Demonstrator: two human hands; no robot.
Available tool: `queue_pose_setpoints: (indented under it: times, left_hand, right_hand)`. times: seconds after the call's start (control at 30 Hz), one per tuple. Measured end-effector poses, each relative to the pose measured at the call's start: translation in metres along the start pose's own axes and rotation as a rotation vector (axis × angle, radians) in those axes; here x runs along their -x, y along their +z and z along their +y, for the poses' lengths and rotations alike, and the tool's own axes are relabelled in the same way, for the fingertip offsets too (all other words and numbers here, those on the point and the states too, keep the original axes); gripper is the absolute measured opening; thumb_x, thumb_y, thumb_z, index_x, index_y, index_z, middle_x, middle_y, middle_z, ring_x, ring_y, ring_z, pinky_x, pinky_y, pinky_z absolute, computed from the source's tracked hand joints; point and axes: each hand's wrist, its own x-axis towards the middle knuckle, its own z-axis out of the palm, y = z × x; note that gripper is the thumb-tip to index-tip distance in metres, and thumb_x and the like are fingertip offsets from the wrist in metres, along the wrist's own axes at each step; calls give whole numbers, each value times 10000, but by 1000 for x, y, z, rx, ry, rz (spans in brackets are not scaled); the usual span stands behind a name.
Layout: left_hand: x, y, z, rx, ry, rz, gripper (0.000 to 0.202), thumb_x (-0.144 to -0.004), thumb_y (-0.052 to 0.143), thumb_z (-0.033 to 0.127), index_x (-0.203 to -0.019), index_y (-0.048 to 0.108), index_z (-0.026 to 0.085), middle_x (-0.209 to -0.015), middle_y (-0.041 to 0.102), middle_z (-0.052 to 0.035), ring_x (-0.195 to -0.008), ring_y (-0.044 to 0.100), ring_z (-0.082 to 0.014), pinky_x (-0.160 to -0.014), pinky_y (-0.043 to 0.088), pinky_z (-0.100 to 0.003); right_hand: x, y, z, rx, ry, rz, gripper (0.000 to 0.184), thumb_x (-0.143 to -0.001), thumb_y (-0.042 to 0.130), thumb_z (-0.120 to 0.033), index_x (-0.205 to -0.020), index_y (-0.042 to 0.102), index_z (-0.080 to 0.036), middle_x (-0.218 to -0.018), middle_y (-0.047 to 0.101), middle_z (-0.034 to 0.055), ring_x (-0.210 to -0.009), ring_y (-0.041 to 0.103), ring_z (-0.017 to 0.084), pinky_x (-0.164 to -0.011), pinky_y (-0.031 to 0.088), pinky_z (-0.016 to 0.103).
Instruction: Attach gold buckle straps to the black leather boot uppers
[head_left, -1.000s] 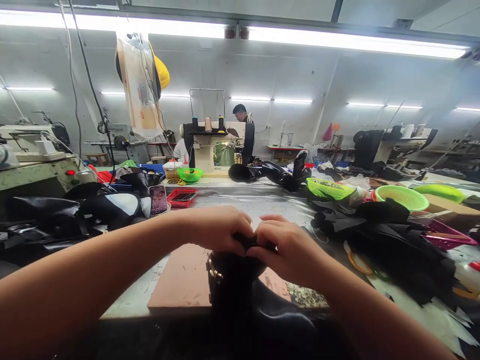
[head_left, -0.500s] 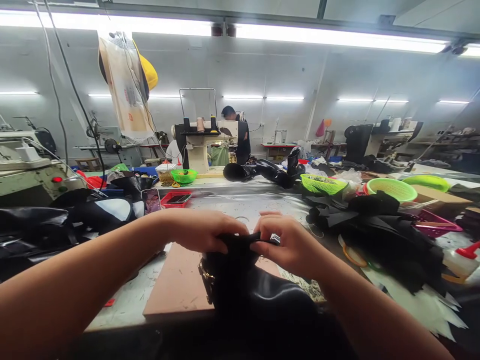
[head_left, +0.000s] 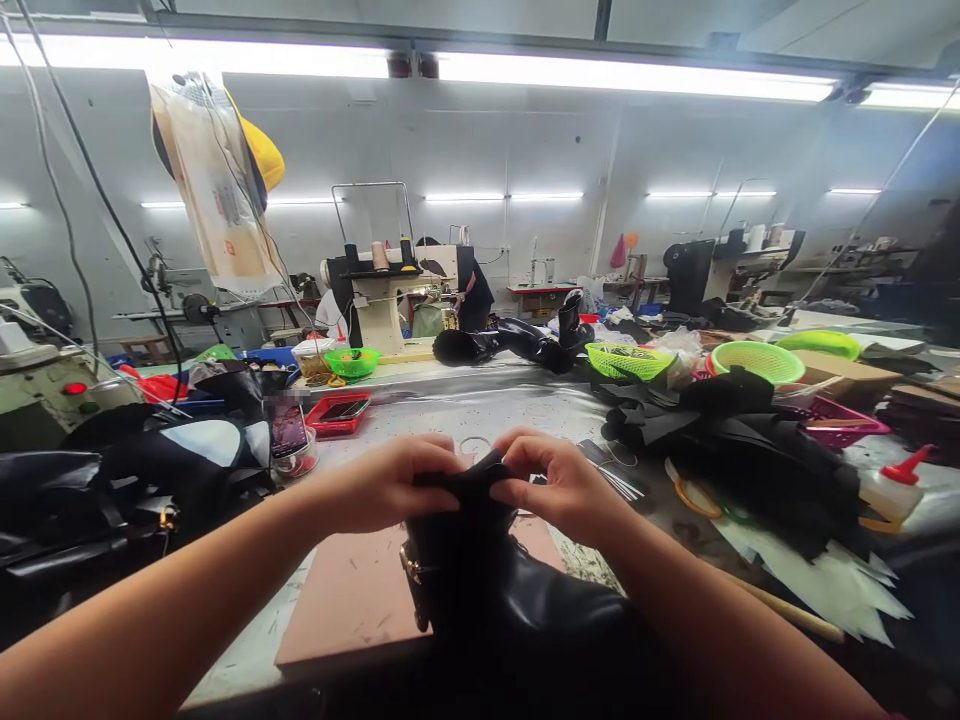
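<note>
A black leather boot upper [head_left: 555, 595] is in front of me, with its top edge raised between my hands. A strap with a gold-coloured metal buckle [head_left: 414, 575] runs down its left side. My left hand [head_left: 397, 480] pinches the left part of the top edge, thumb toward me and fingers behind. On the right part of that edge, my right hand [head_left: 544, 485] has a similar pinch, fingers curled. Beneath and behind the upper is a flat pinkish board [head_left: 345, 590]. The lower part of the upper fades into dark shadow.
Black leather pieces [head_left: 52, 500] lie at left, near a red tray [head_left: 337, 412] holding a phone. At right are black scraps [head_left: 765, 480], a green basket [head_left: 630, 360] and a red-capped bottle [head_left: 892, 490]. Shiny black boots [head_left: 525, 342] lie beyond, before a sewing machine [head_left: 375, 310]. A person [head_left: 476, 290] stands behind it.
My view has swung slightly right. Both hands keep their hold on the top edge, which has shifted and now folds upward between them. The person behind has bent lower.
</note>
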Motion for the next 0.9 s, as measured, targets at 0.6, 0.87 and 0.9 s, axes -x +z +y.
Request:
queue_pose_setpoints:
  times: [0.6,0.87,0.9]
  left_hand:
    - [-10,16,0,47,-161,85,161,-755,510,222,-828,633,148,-714,478,15,-703,486,-128,-646,384,-239]
    - [-4,33,3,-138,-80,331,122,-792,474,191,-782,593,163,-735,506,-6,-684,477,-124,-628,379,-236]
    - [-2,34,4,-170,-124,354,89,-772,491,184,-780,577,164,-705,506,2,-654,468,-123,-601,372,-236]
  right_hand:
    - [-8,7,20,-127,136,-12,247,-652,655,-306,-620,451,-170,-986,586,65,-649,489,112,-622,412,282]
    - [-3,8,12,217,-49,-73,56,-780,559,-187,-732,537,-167,-904,535,47,-761,517,150,-684,440,292]
    - [-2,10,11,323,-133,-29,83,-792,550,-187,-715,528,-164,-908,534,65,-822,515,180,-738,436,331]
